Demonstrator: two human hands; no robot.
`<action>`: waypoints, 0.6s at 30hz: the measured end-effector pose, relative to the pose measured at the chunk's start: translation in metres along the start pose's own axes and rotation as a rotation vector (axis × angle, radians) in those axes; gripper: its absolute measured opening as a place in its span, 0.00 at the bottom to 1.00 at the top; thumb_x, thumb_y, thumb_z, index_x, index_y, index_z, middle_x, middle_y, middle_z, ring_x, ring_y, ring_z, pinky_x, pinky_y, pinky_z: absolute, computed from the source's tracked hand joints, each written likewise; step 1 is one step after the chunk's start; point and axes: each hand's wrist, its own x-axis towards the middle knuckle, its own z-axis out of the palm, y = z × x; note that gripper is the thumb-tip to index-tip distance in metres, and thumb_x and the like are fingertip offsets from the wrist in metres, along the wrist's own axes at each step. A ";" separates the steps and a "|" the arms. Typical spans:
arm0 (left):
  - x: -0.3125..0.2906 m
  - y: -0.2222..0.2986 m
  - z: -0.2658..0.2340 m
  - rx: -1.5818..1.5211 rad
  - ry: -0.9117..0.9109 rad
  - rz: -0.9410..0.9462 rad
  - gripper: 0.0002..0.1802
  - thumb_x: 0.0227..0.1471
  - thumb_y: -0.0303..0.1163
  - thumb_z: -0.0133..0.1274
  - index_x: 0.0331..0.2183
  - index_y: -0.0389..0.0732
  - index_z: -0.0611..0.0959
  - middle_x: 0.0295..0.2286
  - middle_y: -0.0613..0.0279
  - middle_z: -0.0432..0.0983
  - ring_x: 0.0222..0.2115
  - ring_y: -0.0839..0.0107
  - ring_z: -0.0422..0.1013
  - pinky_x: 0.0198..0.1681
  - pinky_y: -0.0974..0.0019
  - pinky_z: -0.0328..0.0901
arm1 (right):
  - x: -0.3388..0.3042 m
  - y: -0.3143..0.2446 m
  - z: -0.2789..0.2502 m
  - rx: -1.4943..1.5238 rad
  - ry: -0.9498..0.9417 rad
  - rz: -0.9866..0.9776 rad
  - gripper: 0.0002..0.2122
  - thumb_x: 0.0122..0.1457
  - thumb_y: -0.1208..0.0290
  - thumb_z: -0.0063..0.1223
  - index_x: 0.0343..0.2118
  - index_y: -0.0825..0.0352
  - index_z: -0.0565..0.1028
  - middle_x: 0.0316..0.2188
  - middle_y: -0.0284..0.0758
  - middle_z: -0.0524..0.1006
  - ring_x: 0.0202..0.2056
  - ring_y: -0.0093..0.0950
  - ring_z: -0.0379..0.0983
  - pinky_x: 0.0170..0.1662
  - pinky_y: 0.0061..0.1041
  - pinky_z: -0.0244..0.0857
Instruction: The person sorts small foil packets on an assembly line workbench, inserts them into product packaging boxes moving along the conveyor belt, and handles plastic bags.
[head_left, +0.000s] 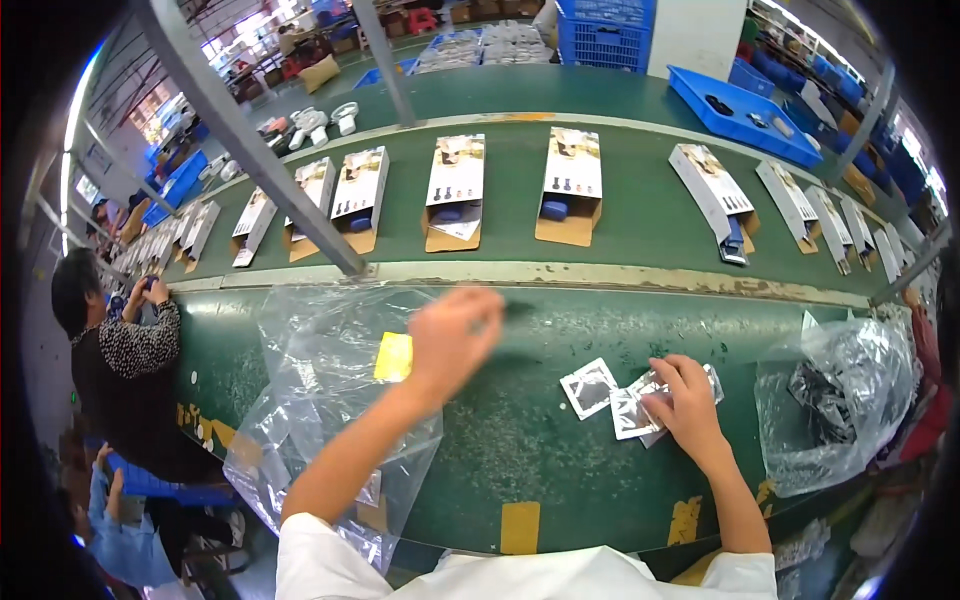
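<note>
The right hand (687,405) rests bent fingers on silvery packets (630,415) upon the green bench (520,440); whether it pinches, one cannot tell. Another packet (590,388) lies to its left, farther from the left hand (455,335), whose grip is too blurred to tell.

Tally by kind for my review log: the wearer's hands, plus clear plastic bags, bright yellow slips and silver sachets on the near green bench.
Wearer's hands: 2 (left hand, right hand)
Clear plastic bags: at least 2; folds may hide more
Bright yellow slip: 1
Silver sachets: at least 2; some overlap under the right hand
Total: at least 7
</note>
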 end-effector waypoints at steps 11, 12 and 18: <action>0.115 -0.159 -0.063 1.132 0.238 0.392 0.05 0.45 0.31 0.59 0.29 0.44 0.84 0.32 0.67 0.73 0.38 0.67 0.72 0.32 0.64 0.70 | 0.043 -0.073 0.006 -0.253 0.040 -0.095 0.20 0.43 0.77 0.69 0.43 0.65 0.78 0.39 0.37 0.72 0.42 0.38 0.71 0.45 0.35 0.66; 0.113 -0.174 -0.060 1.170 0.246 0.317 0.06 0.46 0.31 0.57 0.30 0.42 0.83 0.32 0.65 0.72 0.38 0.66 0.71 0.33 0.62 0.69 | 0.053 -0.081 0.010 -0.220 0.036 -0.132 0.18 0.45 0.78 0.67 0.42 0.65 0.77 0.38 0.37 0.71 0.41 0.38 0.72 0.44 0.36 0.67; 0.072 -0.115 -0.050 0.919 0.179 0.442 0.26 0.46 0.26 0.56 0.50 0.35 0.78 0.48 0.51 0.73 0.53 0.53 0.69 0.55 0.50 0.64 | 0.102 -0.107 0.014 0.312 -0.031 -0.191 0.15 0.56 0.84 0.59 0.46 0.66 0.79 0.36 0.38 0.73 0.37 0.35 0.74 0.40 0.31 0.71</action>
